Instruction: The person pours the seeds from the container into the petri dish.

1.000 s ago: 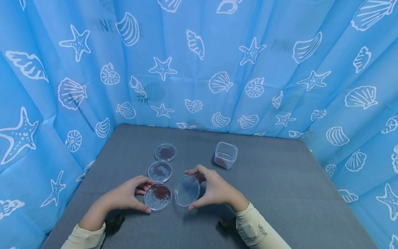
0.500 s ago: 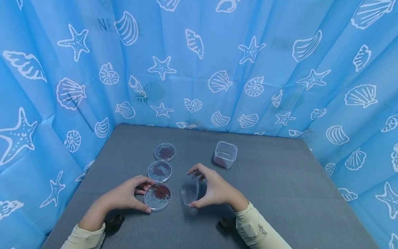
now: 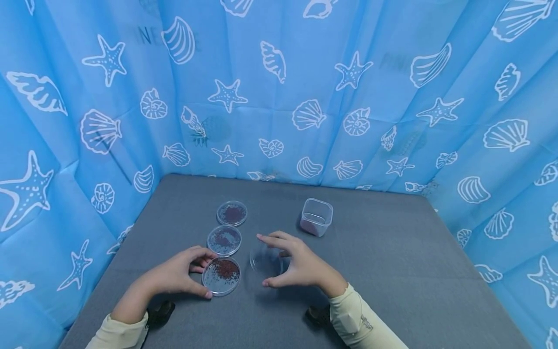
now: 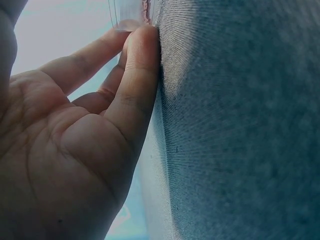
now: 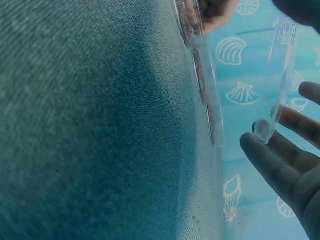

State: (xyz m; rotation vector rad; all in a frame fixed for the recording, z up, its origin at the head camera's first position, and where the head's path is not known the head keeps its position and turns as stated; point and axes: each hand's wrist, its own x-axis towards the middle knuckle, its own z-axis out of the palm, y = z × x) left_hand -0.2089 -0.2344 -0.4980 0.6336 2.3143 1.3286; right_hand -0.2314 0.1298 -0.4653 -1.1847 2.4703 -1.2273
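Observation:
In the head view, the nearest of three round petri dishes, a clear dish (image 3: 221, 283) with dark red granules in it, lies on the table. My left hand (image 3: 174, 271) grips its left rim between thumb and fingers; the left wrist view shows the dish's edge (image 4: 132, 12) at the fingertips. To the right of that dish, my right hand (image 3: 301, 264) holds an empty clear petri dish lid (image 3: 260, 266) by its edges. Seen from the right wrist, the lid (image 5: 280, 65) spans from the thumb to the fingers (image 5: 275, 167), raised off the table.
Two more petri dishes, a middle one (image 3: 224, 240) and a far one (image 3: 232, 213), line up behind the nearest, with granules inside. A clear square tub (image 3: 316, 217) with reddish contents stands at the back right. A blue shell-patterned curtain (image 3: 279, 121) borders the grey table (image 3: 392, 271).
The lid in my right hand has turned from facing the camera to edge-on and then to a flatter tilt, as the fingers shifted on its rim. My left hand has stayed in place.

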